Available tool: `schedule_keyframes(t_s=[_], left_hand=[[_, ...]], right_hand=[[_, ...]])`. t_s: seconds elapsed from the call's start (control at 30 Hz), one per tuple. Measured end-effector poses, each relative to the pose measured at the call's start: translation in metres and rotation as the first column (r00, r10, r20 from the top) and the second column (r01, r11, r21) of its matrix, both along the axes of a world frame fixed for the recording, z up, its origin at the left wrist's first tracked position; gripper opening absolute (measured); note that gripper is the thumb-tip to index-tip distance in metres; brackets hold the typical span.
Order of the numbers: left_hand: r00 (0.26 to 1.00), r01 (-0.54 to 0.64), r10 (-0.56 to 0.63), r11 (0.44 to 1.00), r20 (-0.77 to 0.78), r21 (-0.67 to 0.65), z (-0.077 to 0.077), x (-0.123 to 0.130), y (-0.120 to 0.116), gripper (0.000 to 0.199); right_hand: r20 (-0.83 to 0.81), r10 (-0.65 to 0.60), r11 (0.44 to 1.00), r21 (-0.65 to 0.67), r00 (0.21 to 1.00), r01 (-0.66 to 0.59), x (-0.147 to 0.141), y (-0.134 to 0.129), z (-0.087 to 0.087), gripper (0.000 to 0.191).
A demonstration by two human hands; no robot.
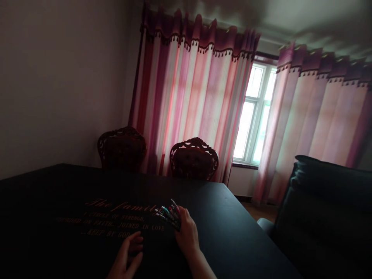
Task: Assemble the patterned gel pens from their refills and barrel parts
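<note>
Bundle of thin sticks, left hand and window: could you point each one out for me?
Bundle of thin sticks (171, 217): head view, on the sticks near its middle.
Left hand (124, 255): head view, middle of the hand.
Window (245, 128): head view, on its lower left pane.

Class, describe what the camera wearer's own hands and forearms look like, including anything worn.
The left hand and right hand are ungloved. No sleeve, watch or bracelet shows on the visible part of either arm. It is too dim to rule out rings.
</note>
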State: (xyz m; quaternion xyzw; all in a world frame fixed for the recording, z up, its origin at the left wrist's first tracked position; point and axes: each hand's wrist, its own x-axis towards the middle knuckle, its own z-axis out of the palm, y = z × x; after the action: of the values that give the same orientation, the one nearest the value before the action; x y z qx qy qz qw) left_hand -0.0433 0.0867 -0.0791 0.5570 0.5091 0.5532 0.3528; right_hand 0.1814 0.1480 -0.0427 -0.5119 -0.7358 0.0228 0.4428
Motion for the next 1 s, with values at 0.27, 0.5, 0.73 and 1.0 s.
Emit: schedule_keyframes(t_s=[0.27, 0.5, 0.73, 1.0], left_hand=[[0.979, -0.156, 0.161, 0.987, 0.126, -0.047, -0.016, 0.005, 0.022, 0.068], [0.983, -0.087, 0.069, 0.991, 0.169, 0.105, 0.048, 0.04, 0.064, 0.053], [0.99, -0.037, -0.001, 0.965, 0.144, 0.258, 0.037, 0.069, 0.082, 0.043], [0.996, -0.089, 0.084, 0.982, 0.039, 0.167, 0.012, 0.056, 0.098, 0.036]], right_hand=[[0.027, 0.043, 0.999, -0.021, 0.999, -0.042, 0.003, 0.001, 0.0, 0.065], [0.088, 0.012, 0.997, -0.076, 0.996, -0.006, 0.003, -0.002, 0.003, 0.068], [0.109, 0.004, 0.997, -0.072, 0.994, 0.004, 0.001, 0.004, -0.002, 0.07], [0.21, -0.074, 0.983, -0.149, 0.975, 0.107, 0.0, 0.003, -0.001, 0.057]])
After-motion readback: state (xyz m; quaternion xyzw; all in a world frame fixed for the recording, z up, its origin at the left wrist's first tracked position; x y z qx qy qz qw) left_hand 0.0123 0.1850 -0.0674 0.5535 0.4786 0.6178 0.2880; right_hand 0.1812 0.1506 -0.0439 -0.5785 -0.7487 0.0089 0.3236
